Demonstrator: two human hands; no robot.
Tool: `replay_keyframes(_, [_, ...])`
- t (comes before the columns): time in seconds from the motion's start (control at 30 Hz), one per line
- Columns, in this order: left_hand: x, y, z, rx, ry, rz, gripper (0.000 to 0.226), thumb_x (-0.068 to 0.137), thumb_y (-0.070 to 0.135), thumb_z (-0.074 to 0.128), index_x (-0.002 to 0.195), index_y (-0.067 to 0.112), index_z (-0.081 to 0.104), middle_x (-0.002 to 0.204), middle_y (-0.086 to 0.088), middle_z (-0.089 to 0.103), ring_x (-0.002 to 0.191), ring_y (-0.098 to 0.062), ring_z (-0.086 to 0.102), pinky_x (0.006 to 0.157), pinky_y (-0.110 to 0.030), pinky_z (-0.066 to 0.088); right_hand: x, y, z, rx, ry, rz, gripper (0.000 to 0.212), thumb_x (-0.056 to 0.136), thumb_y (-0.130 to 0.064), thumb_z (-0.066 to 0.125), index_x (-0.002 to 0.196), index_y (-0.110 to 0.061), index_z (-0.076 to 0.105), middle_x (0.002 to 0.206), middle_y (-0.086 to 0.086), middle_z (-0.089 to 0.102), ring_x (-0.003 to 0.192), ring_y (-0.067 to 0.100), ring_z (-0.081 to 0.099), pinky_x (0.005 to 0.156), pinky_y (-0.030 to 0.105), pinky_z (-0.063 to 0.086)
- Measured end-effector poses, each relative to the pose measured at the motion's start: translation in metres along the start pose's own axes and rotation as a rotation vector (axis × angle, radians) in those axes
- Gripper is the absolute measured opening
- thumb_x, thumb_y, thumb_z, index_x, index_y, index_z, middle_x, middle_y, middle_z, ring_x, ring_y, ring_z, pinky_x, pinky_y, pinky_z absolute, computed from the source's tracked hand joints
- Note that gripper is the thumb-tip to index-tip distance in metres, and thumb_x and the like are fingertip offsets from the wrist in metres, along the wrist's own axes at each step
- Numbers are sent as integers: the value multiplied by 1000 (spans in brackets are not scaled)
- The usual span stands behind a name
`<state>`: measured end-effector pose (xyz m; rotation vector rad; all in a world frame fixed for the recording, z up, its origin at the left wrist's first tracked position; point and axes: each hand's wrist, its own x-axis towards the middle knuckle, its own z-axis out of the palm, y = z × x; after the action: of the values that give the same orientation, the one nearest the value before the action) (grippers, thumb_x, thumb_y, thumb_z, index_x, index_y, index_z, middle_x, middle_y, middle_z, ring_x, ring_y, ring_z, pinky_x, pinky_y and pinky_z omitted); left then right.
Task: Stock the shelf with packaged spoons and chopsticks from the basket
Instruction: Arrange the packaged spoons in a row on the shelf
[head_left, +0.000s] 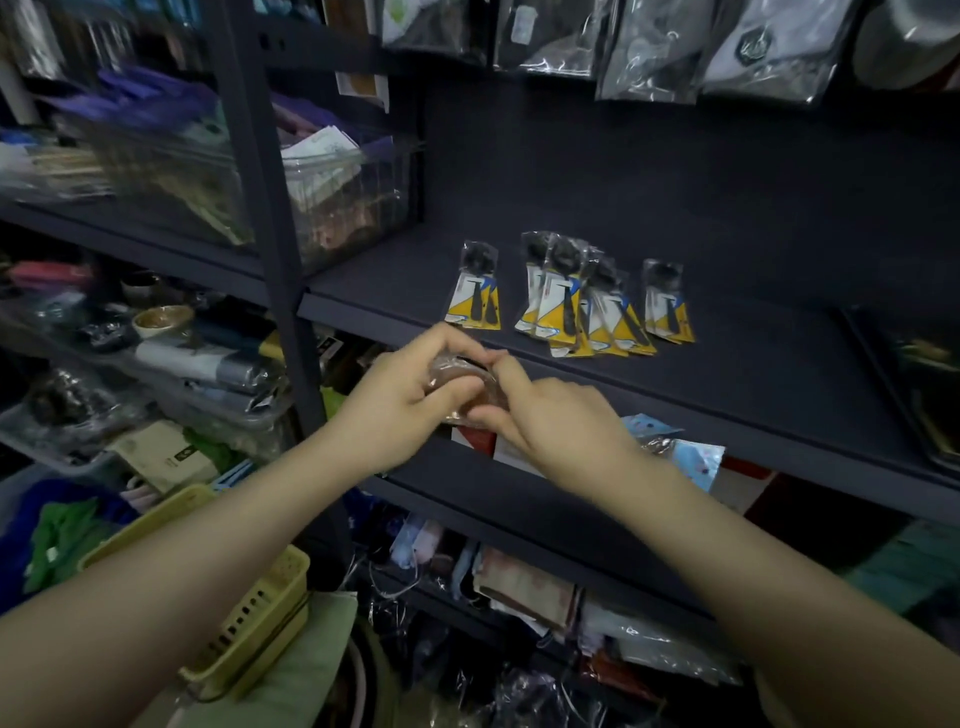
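Packaged spoons (464, 385) are being pinched between both hands' curled fingers, left hand (402, 397) and right hand (558, 421) steadying them just short of the shelf (727, 364).

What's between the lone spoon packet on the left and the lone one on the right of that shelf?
In the head view, a cluster of overlapping spoon packets lies between the left packet and the right packet, with bare shelf either side.

clear bin (343, 208) upper left | bowl (162, 319) lower left shelf

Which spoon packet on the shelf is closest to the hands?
The leftmost spoon packet, lying alone just above the left hand; the others lie farther right.
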<state>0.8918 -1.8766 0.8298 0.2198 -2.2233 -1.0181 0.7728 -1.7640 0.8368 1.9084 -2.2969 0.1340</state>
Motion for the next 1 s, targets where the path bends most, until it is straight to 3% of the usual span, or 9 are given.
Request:
replay_keyframes(0.1, [14, 5, -8, 50, 56, 59, 24, 84, 18, 60, 81, 41, 56, 83, 37, 66, 84, 9, 63, 74, -8, 46, 3, 3, -10, -31, 41, -38, 74, 87, -60, 40, 142, -15, 21, 124, 8, 59, 106, 31, 60, 70, 36, 41])
replay_keyframes(0.2, [41, 1, -14, -135, 187, -3, 27, 85, 15, 59, 85, 42, 57, 90, 17, 73, 89, -5, 67, 83, -22, 51, 8, 24, -15, -35, 117, 55, 56, 96, -32, 44, 144, -22, 19, 137, 4, 49, 115, 27, 55, 79, 36, 44])
replay_keyframes(0.33, [81, -30, -7, -343, -12, -129, 41, 85, 20, 61, 116, 39, 42, 125, 2, 56, 113, -7, 54, 97, -24, 43, 16, 72, -18, 14, 155, 292, 36, 95, -15, 41, 131, -19, 38, 123, 11, 58, 103, 36, 59, 76, 41, 49])
replay_keyframes(0.43, [109, -66, 3, -104, -96, -131, 29, 79, 32, 63, 106, 29, 55, 116, -3, 59, 105, -12, 56, 97, -34, 45, 37, 112, -15, 225, 213, 549, 27, 93, -11, 42, 119, -7, 44, 108, 25, 61, 95, 43, 58, 75, 43, 49])
replay_keyframes(0.57, [151, -105, 13, 398, -265, -70, 32, 85, 29, 60, 112, 12, 59, 107, -10, 60, 102, -27, 57, 88, -33, 42, 72, 158, -7, 321, 197, 835, 30, 92, -9, 39, 120, 2, 39, 119, 32, 54, 106, 46, 54, 79, 40, 42])
replay_keyframes(0.67, [179, -122, 16, 560, -371, -25, 39, 87, 30, 57, 120, 9, 55, 120, -12, 56, 115, -28, 49, 97, -30, 34, 96, 179, 1, 272, 72, 942, 34, 93, -9, 39, 124, 3, 38, 129, 31, 48, 117, 45, 48, 91, 43, 41])
replay_keyframes(0.8, [202, -142, 15, 588, -458, -132, 59, 85, 46, 52, 134, 15, 40, 142, -13, 39, 134, -29, 30, 110, -32, 24, 127, 172, 6, 46, 12, 826, 41, 96, -25, 40, 130, -2, 44, 141, 24, 39, 130, 39, 36, 108, 40, 28])
replay_keyframes(0.9, [213, -150, 11, 568, -540, -131, 73, 83, 53, 52, 142, 17, 27, 153, -12, 19, 142, -26, 14, 114, -31, 15, 153, 150, 5, 60, 207, 486, 52, 94, -36, 45, 138, -10, 40, 151, 17, 30, 139, 32, 28, 115, 37, 22])
replay_keyframes(1.0, [218, -153, 5, 469, -615, -22, 85, 77, 61, 51, 143, 15, 24, 154, -10, 19, 141, -21, 16, 112, -24, 14, 176, 136, 11, -4, 40, 169, 64, 91, -48, 45, 144, -16, 32, 157, 11, 20, 145, 26, 18, 118, 35, 12])
